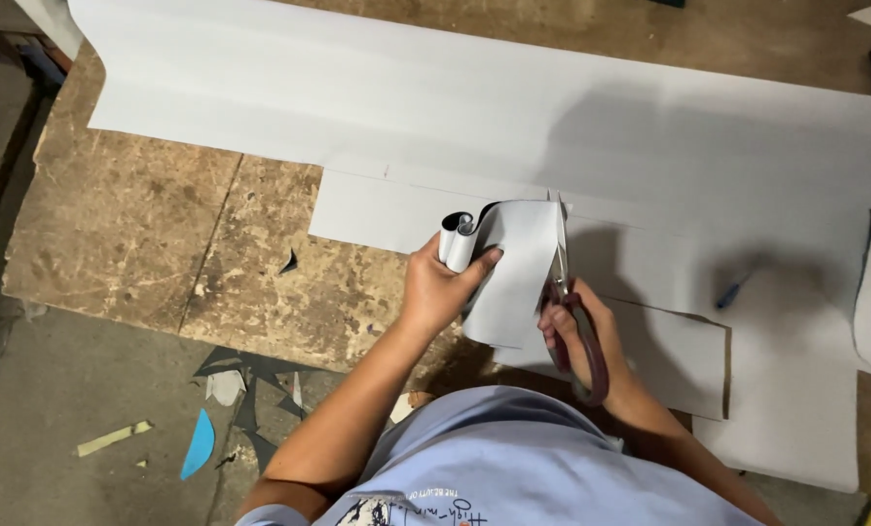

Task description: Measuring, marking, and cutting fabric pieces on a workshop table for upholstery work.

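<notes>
**Grey sheet under the scissors, bench view from above**

Pale blue shirt (513, 458) fills the bottom edge, nearest the lens; it carries a small printed patch near its lower hem, dark on light, wording not recorded.

Left hand (442, 285): fingers and thumb clamped together on a rolled-up end of a grey strip (513, 273). Strip is smooth, matte, flexible; it curls into a tight scroll at the top and hangs as a flat flap below the thumb.

Right hand (576, 331): fingers closed through the dark red loops of the scissors (564, 282). Metal blades point away from the body, standing along the strip's right edge where it meets the large grey sheet (474, 107).

Large sheet lies flat across the far bench, stepped edge at its near side. Second grey rectangle (679, 360) lies right of the wrist.

Bench top (163, 224): worn, mottled brown board, scuffed and cracked.

Blue-handled tool (737, 287) rests on the sheet, well right of the hands.

Floor, lower left: offcuts (231, 385) in black, white; one blue crescent scrap (200, 445).
</notes>
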